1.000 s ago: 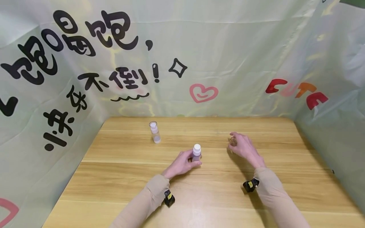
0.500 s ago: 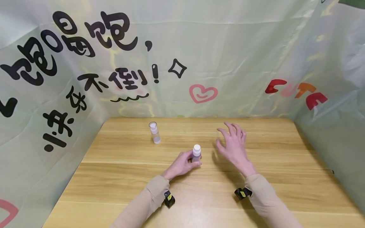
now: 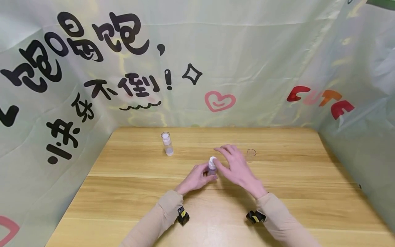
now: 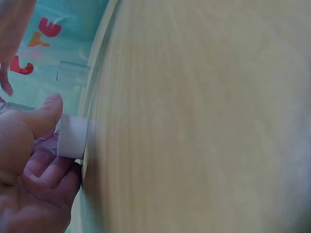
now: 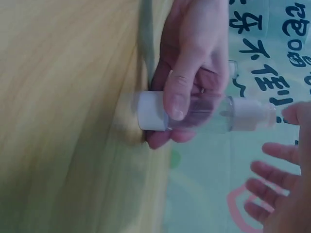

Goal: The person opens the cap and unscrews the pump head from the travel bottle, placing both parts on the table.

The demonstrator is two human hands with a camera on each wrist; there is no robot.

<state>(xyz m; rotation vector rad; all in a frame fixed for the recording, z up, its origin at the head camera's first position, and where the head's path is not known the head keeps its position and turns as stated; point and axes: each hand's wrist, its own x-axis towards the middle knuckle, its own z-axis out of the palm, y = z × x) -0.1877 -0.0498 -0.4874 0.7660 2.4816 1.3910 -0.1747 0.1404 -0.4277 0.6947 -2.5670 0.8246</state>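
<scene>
My left hand [image 3: 195,177] grips a small clear pump bottle [image 3: 212,164] by its body, thumb on one side and fingers on the other. It stands upright on the table, its white base [image 5: 153,110] and white pump head [image 5: 250,114] showing in the right wrist view. Beside the bottle's top is my right hand [image 3: 237,168], fingers spread and holding nothing. Its thumb is close to the pump head; whether they touch I cannot tell. A clear cap [image 3: 251,152] stands on the table beyond the right hand, also visible as a transparent cylinder [image 4: 74,73] in the left wrist view.
A second clear bottle [image 3: 167,144] with white base and top stands at the back left, with a clear cap over it. The wooden table [image 3: 123,199] is bordered by printed cloth walls [image 3: 262,61] at the back and both sides.
My right hand has let go of the clear cap, leaving it on the table, and has moved left to the bottle's top. The left hand keeps its hold on the bottle.
</scene>
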